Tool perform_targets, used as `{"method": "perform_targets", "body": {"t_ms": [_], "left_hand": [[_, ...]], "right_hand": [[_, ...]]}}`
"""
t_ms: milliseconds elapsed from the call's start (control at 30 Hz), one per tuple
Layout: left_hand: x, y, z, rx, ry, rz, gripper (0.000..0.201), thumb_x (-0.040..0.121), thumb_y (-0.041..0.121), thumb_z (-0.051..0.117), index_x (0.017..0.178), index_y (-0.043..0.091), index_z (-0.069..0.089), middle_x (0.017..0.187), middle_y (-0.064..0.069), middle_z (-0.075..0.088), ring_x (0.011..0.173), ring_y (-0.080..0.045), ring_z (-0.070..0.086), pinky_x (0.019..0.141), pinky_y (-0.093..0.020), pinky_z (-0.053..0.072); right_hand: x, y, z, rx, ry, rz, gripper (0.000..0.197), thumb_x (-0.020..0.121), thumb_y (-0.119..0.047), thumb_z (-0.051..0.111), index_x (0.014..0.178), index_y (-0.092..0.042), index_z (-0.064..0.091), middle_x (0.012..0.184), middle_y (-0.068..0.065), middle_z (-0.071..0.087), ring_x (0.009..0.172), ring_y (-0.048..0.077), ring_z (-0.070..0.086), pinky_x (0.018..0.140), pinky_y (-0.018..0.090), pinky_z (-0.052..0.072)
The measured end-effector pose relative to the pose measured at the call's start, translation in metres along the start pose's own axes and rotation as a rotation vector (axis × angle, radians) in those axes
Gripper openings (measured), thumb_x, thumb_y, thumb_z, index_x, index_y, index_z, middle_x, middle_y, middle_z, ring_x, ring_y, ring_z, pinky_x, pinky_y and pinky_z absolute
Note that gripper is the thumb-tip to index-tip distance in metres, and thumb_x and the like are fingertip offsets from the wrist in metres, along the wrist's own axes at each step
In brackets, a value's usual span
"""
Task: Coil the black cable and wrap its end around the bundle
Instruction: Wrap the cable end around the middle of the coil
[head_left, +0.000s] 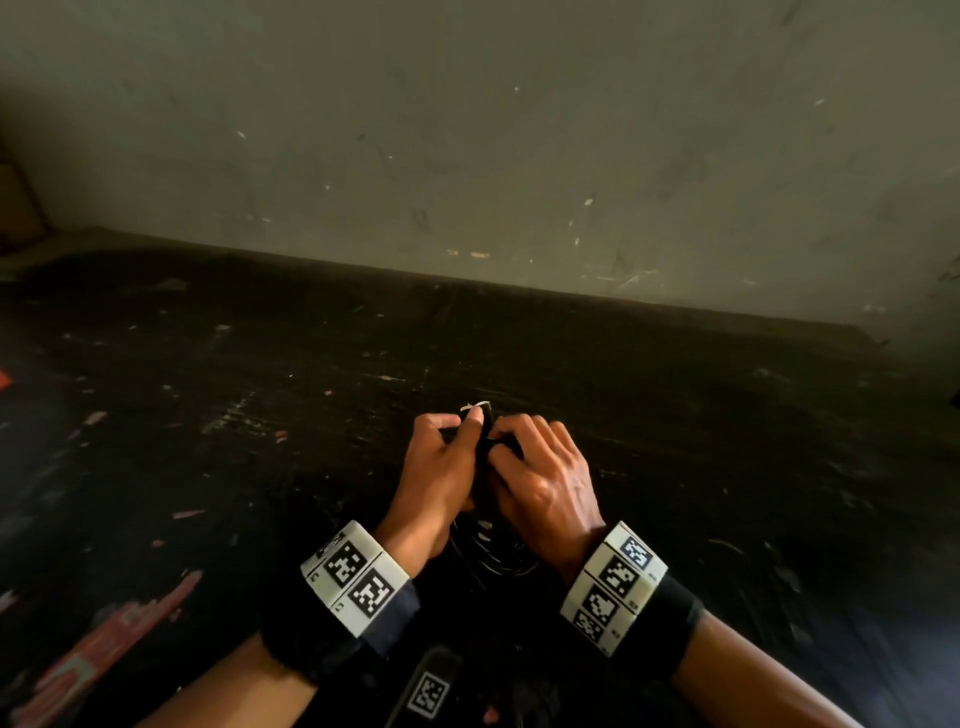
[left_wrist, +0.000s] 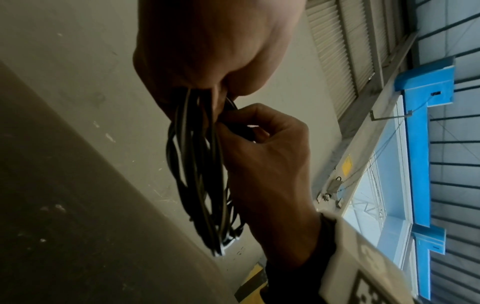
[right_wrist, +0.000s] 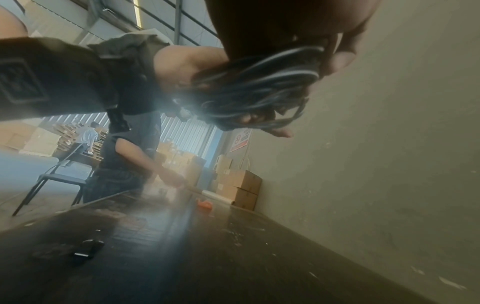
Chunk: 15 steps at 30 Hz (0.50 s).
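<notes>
We hold black cable (left_wrist: 200, 174) bundle up above dark worktop (head_left: 675, 415). Left hand (head_left: 441, 467) squeezes loops tight. Right hand (head_left: 545, 478) pinches loose end beside loops. We think: keep loops tight, pull end snug round middle, no slack.

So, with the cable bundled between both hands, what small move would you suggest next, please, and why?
Probably draw the strand that the right hand pinches once round the bundle's neck. The left hand already grips the black cable loops together at the top, and they hang gathered, but no wrap shows yet.
</notes>
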<state>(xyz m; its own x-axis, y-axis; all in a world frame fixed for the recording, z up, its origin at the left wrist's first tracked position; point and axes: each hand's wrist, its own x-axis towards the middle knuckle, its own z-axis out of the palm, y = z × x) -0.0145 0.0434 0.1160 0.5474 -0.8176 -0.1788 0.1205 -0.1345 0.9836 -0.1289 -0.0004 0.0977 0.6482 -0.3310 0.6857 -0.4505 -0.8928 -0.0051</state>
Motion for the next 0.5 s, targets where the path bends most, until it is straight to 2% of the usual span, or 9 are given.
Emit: {"method": "perform_targets", "body": {"t_ms": [100,167,200,300,400,500], "left_hand": [[-0.002,0.003,-0.004,0.020,-0.108,0.004,0.038,0.095,0.041,0.047,0.094,0.007,0.064,0.060,0.003,0.063,0.053,-0.007,0.057,0.043,-0.018,0.040],[-0.004,0.003,-0.005,-0.022,-0.157,0.020,0.034,0.098,0.033,0.043,0.082,0.009,0.062,0.038,0.011,0.054,0.034,0.001,0.049,0.034,-0.012,0.034],[-0.005,0.003,-0.005,-0.031,-0.163,0.037,0.032,0.099,0.030,0.042,0.080,0.011,0.060,0.034,0.011,0.052,0.030,0.002,0.046,0.032,-0.011,0.032],[-0.004,0.001,-0.008,-0.019,-0.169,0.066,0.032,0.099,0.030,0.041,0.078,0.013,0.058,0.036,0.011,0.050,0.031,0.002,0.045,0.031,-0.013,0.032],[0.000,-0.003,-0.012,-0.011,-0.193,0.037,0.031,0.098,0.034,0.042,0.084,0.011,0.058,0.053,0.003,0.046,0.039,-0.004,0.042,0.035,-0.016,0.031],[0.002,-0.005,-0.011,-0.005,-0.196,0.007,0.030,0.097,0.035,0.044,0.084,0.012,0.057,0.054,0.002,0.041,0.039,-0.005,0.038,0.035,-0.016,0.030]], "right_hand": [[0.000,0.001,-0.001,0.030,0.000,-0.010,0.012,0.084,-0.018,0.056,0.085,-0.010,0.065,0.100,0.009,0.066,0.081,0.021,0.061,0.073,0.028,0.038],[0.001,0.002,-0.003,0.070,-0.023,-0.036,0.014,0.085,-0.017,0.054,0.085,-0.009,0.066,0.100,0.008,0.067,0.084,0.022,0.063,0.076,0.030,0.043],[0.001,0.004,-0.004,0.089,-0.045,-0.049,0.015,0.084,-0.017,0.054,0.086,-0.009,0.067,0.102,0.008,0.067,0.086,0.023,0.064,0.077,0.033,0.046],[0.000,0.009,-0.011,0.130,-0.108,-0.064,0.017,0.081,-0.016,0.056,0.090,-0.008,0.068,0.106,0.010,0.068,0.094,0.024,0.065,0.082,0.037,0.052],[-0.004,0.018,-0.019,0.153,-0.143,-0.070,0.018,0.075,-0.011,0.067,0.093,-0.009,0.068,0.111,0.010,0.066,0.100,0.025,0.063,0.085,0.036,0.051],[-0.007,0.020,-0.023,0.155,-0.163,-0.099,0.018,0.080,-0.016,0.058,0.095,-0.011,0.067,0.115,0.009,0.064,0.105,0.022,0.058,0.088,0.034,0.050]]}}
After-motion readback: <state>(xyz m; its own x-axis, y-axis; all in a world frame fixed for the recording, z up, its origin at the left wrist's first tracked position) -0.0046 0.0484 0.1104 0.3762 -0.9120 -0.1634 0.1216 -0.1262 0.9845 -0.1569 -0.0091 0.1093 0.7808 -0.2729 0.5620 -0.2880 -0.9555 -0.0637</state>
